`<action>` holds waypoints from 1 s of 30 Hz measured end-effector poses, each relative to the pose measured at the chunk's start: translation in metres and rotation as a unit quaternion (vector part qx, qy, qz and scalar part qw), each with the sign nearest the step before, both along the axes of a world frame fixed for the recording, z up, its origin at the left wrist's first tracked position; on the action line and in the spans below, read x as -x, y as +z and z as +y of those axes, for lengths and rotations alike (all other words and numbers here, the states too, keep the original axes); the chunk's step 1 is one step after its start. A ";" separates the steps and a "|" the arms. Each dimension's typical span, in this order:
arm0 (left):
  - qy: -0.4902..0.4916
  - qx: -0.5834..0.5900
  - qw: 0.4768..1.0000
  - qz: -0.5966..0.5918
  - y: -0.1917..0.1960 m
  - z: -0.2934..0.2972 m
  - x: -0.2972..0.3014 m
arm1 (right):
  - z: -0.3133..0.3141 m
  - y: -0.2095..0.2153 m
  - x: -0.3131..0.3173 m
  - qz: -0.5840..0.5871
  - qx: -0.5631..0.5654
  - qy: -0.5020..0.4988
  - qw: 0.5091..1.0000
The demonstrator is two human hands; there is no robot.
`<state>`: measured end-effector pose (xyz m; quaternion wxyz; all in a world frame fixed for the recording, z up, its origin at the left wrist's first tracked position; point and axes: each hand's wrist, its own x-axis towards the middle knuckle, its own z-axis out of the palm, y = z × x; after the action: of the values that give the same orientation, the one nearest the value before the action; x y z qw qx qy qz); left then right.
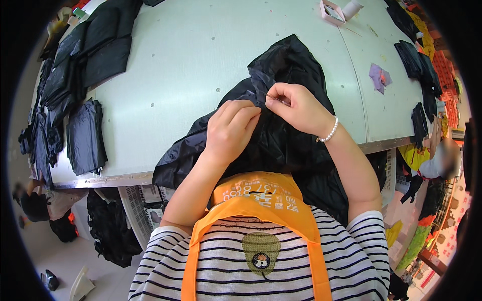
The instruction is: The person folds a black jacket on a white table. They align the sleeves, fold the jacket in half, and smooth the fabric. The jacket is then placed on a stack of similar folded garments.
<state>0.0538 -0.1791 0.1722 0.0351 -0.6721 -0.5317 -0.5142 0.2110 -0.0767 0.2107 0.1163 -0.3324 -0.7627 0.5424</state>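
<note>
A glossy black garment [296,57] lies bunched on the table in front of me and hangs over its near edge. My left hand [230,129] is closed in a pinch on a fold of it, fingertips hidden against the cloth. Just to the right, my right hand [300,108] also pinches at the garment, thumb and forefinger together. A thin, dark, pointed thing shows under its curled fingers, too small to name. The two hands are close together but apart.
Stacks of folded black garments [108,60] lie at the far left, and another folded pile [86,138] sits nearer. A pink box [332,12], a white spool [352,9] and a lilac scrap [379,78] are to the right. Other people [439,160] are beyond the table [165,80].
</note>
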 end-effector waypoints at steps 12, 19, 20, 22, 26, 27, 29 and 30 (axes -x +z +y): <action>-0.017 0.000 1.000 0.007 -0.001 0.000 0.003 | -0.003 0.013 -0.014 0.030 -0.070 0.070 0.995; -0.003 0.007 1.000 0.013 -0.001 0.001 0.001 | 0.003 0.008 -0.013 0.037 -0.130 0.085 0.987; 0.001 0.009 1.000 0.012 -0.002 0.002 0.000 | 0.004 0.006 -0.013 0.041 -0.135 0.086 0.986; 0.011 0.008 1.000 0.015 0.000 0.003 -0.002 | 0.007 0.004 -0.013 0.051 -0.123 0.087 0.987; 0.044 0.016 0.999 0.028 0.000 0.003 -0.006 | 0.018 -0.002 -0.014 0.070 -0.062 0.100 0.991; 0.046 0.020 0.998 0.027 0.000 0.004 -0.006 | 0.020 -0.004 -0.014 0.074 -0.047 0.103 0.991; 0.053 0.030 0.998 0.025 0.000 0.006 -0.007 | 0.022 -0.005 -0.014 0.096 -0.042 0.116 0.988; 0.064 0.030 0.997 0.030 0.001 0.007 -0.009 | 0.024 -0.007 -0.013 0.109 -0.037 0.126 0.985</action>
<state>0.0625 -0.1721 0.1730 0.0634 -0.6525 -0.5872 -0.4747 0.2243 -0.0527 0.2037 0.1420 -0.1677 -0.8008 0.5572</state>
